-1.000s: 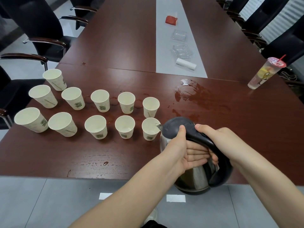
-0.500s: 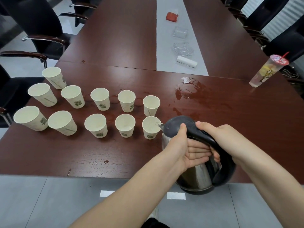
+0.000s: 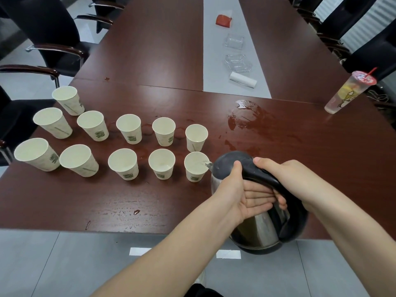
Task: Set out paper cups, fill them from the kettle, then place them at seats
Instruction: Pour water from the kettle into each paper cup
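Head view: right hand [image 3: 285,179] is gripping the kettle [image 3: 257,230] handle, left hand [image 3: 242,194] is bracing it open-fingered, spout over the cup [image 3: 196,168] nearest the kettle

The paper cups [image 3: 128,128] at left are cream-white, several bearing a small green emblem. The kettle [image 3: 259,230] at lower right has a black lid and handle over a silvery body. The table [image 3: 150,61] is dark reddish-brown.

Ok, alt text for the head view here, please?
A steel kettle is tilted, spout over the rim of the nearest paper cup; right hand grips the handle, left hand braces the lid. Eleven cups stand in two rows on a brown table, with a puddle beyond.
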Demonstrator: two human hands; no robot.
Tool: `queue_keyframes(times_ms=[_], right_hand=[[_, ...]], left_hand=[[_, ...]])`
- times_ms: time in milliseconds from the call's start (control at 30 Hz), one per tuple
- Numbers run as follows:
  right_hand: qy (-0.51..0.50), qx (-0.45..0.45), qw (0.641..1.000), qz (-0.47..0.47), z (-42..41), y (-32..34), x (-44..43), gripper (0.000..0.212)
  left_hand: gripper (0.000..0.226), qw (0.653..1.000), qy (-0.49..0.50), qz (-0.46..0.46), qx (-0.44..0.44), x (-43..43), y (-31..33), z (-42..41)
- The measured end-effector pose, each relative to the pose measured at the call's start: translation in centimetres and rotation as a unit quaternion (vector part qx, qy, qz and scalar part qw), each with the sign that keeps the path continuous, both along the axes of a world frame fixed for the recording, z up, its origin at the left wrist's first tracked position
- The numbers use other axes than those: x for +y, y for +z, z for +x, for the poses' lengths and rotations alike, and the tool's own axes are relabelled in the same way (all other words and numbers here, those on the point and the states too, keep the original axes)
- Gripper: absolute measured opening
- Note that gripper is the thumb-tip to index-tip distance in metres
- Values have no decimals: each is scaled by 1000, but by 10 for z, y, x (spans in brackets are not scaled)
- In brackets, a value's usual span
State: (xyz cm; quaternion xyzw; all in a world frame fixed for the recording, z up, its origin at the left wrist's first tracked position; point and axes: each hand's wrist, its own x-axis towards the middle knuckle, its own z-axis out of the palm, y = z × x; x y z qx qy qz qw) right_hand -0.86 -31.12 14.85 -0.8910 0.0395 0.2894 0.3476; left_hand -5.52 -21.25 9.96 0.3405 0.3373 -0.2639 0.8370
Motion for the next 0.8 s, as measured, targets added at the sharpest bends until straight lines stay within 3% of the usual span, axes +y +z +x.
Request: queue_keyframes(times_ms=[800], right_hand=[[7,-4,1000,1,2,-3,0,65]], left_hand=[[87,1000,5,-5,-4,1,-4,0]])
